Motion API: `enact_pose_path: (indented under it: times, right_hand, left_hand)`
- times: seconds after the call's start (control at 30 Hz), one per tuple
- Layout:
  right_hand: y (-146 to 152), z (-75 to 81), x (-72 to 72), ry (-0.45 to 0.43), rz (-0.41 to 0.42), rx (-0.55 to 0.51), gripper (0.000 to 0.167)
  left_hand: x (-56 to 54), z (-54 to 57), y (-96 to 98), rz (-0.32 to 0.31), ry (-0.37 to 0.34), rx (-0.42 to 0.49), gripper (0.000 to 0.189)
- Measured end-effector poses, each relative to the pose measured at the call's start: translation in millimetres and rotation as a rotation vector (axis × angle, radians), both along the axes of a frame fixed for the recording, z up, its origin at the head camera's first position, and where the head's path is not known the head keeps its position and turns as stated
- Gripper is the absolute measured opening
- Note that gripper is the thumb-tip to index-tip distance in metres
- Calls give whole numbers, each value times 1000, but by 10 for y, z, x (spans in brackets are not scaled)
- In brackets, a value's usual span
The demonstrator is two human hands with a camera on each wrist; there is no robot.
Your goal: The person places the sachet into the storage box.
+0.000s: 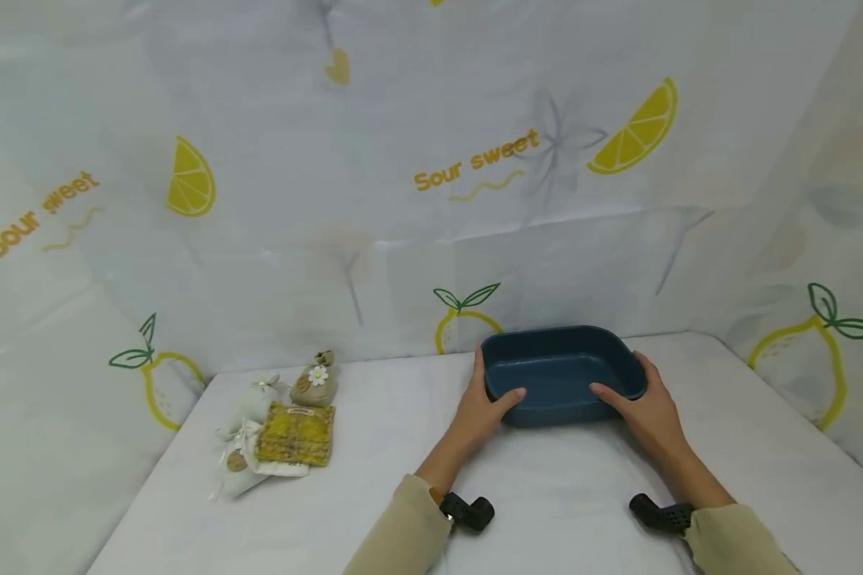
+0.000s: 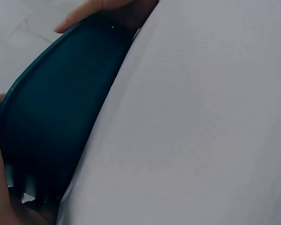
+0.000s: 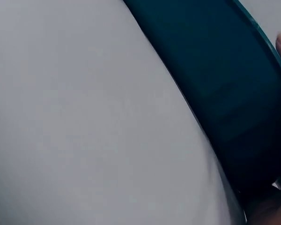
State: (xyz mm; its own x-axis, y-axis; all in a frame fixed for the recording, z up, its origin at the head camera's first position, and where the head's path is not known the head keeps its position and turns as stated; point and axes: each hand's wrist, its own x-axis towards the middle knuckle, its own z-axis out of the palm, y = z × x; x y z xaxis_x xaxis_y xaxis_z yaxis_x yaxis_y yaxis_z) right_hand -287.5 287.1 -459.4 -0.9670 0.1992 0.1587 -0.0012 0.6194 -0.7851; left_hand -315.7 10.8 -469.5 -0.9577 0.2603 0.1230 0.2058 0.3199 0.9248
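Note:
A dark blue-green rectangular basin with rounded corners sits toward the back of the white table, and nothing shows inside it. My left hand grips its left end, thumb over the near rim and fingers along the outer side. At the opposite end my right hand holds it the same way. The outer wall of the basin fills the left part of the left wrist view, with parts of both hands at its ends. In the right wrist view the basin wall runs diagonally, and fingers are partly cut off at the right edge.
On the table's left lie several small sachets: a yellow patterned one, a brown pouch with a white flower, and pale bags. Behind the table hangs a lemon-print cloth. Each wrist wears a black camera.

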Motion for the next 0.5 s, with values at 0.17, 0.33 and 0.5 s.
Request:
enact_pose_path:
  times: [0.17,0.33,0.5]
  right_hand:
    - [-210,-3,23,1,-30,-22,110]
    - [-378,1,20,11,-34,-43,110]
    - [-545,0,10,5,-28,-63,111]
  left_hand:
    - [13,6,-151,12,-4,-3,99]
    - [45,-20,-292,50,8,13,97]
    - [101,-42,-409,121,-4,74,89]
